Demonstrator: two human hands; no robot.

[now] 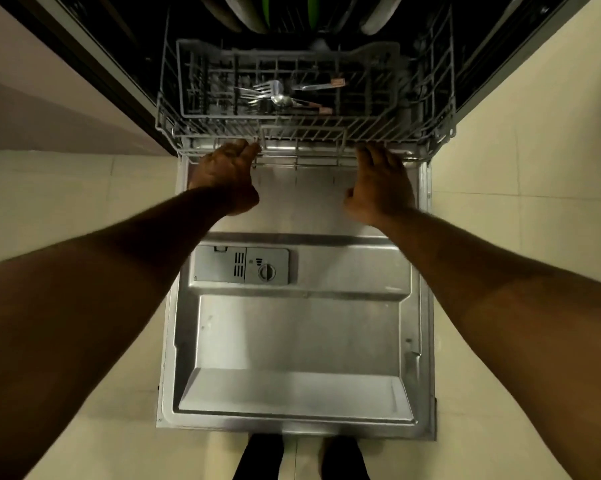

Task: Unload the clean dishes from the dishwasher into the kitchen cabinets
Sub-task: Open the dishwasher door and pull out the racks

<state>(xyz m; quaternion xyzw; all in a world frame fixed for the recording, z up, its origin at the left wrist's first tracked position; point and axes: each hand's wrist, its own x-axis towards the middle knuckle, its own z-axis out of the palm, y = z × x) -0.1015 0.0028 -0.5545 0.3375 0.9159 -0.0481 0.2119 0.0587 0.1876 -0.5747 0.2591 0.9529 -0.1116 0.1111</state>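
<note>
The dishwasher door (pixel 292 341) lies open flat below me. A grey wire rack (pixel 174 109) sticks partly out of the dark machine above it. Both hands are at the rack's front rail: my left hand (pixel 226 174) has its fingers curled onto the rail at the left, and my right hand (pixel 380 183) reaches the rail at the right with its fingertips hidden under it. In the rack's cutlery basket lie forks (pixel 264 90), a spoon (pixel 285 101) and a wooden-handled utensil (pixel 321 85). Plates, one with a green rim (pixel 266 12), stand at the back.
The detergent dispenser (pixel 242 265) is set in the door's inner panel. Pale floor tiles (pixel 517 185) lie on both sides of the door. A dark cabinet edge (pixel 94 64) runs along the left. My feet (pixel 302 459) stand at the door's near edge.
</note>
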